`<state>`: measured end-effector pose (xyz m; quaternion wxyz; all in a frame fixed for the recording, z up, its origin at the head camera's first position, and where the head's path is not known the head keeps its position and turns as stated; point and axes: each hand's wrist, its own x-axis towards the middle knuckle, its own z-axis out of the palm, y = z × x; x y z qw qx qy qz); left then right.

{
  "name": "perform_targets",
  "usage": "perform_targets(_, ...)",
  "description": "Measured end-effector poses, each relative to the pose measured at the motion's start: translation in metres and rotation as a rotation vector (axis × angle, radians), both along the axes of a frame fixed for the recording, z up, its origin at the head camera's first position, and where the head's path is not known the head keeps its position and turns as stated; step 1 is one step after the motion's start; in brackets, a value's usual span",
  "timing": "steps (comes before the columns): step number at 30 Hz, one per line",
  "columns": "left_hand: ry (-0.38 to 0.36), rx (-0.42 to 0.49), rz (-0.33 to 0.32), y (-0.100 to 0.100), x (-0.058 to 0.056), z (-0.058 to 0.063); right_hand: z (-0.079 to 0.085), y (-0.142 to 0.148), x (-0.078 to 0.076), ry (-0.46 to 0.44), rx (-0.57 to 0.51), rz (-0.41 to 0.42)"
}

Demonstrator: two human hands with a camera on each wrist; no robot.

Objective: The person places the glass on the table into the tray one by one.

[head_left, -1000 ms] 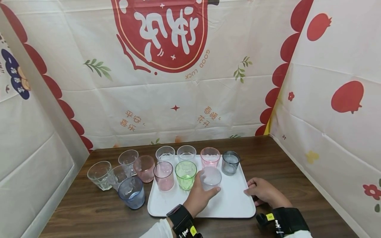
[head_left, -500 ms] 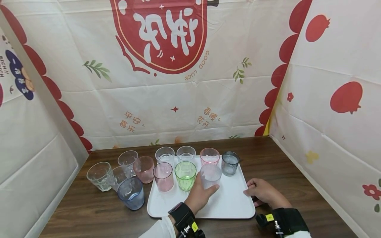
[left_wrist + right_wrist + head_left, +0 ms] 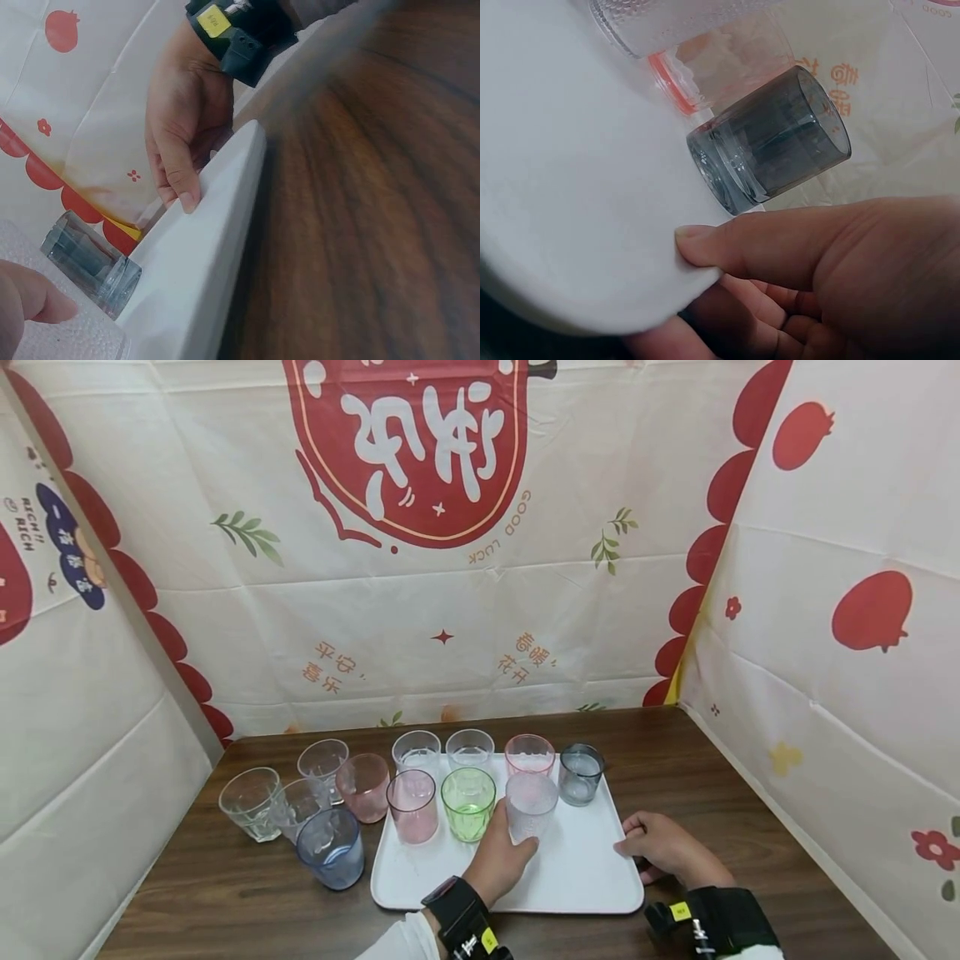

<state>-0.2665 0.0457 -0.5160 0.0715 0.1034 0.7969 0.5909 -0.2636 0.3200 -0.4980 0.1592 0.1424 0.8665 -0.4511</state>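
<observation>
A clear textured glass [image 3: 532, 806] stands upright on the white tray [image 3: 585, 877]. At its near left side is my left hand [image 3: 498, 860]; the fingers lie along the glass, and the thumb is low by its base. In the left wrist view the thumb [image 3: 41, 296] overlaps the textured wall of the glass. My right hand [image 3: 671, 847] pinches the tray's right edge, thumb on top and fingers underneath, as the right wrist view shows. A smoky grey glass [image 3: 769, 142] stands just beyond that thumb.
Also on the tray are a green glass [image 3: 468, 814], a pink glass [image 3: 414, 818], a red-rimmed glass [image 3: 529, 760] and two clear ones at the back. Left of it, on the wooden table [image 3: 247, 893], several glasses crowd together, a blue one [image 3: 333, 856] nearest. Printed cloth walls surround the table.
The textured glass has shifted slightly toward the back of the tray. My left thumb has drawn back leftward from the glass's front right. My right hand keeps its place on the tray edge.
</observation>
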Motion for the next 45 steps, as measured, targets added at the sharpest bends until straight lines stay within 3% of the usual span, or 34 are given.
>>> perform_targets(7, -0.045, -0.064, -0.014, -0.017, 0.013, 0.003, 0.003, -0.003, -0.003, 0.002, 0.004, 0.034)
perform_targets(16, -0.092, -0.049, -0.121, -0.049, 0.036, 0.015, 0.013, -0.006, -0.008, -0.016, 0.086, 0.087)
perform_targets(24, 0.076, -0.023, -0.142, -0.097, 0.061, 0.036, 0.011, -0.01, -0.014, 0.021, 0.127, 0.062)
perform_targets(29, 0.149, 0.027, -0.085, -0.129, 0.071, 0.05, 0.011, -0.006, -0.018, -0.016, 0.096, 0.057)
perform_targets(36, 0.134, 0.076, -0.003, -0.16, 0.073, 0.066, 0.008, 0.005, -0.012, -0.01, 0.05, 0.094)
perform_targets(45, 0.091, 0.165, 0.193, -0.214, 0.072, 0.084, 0.006, 0.0, -0.016, -0.002, 0.03, 0.096)
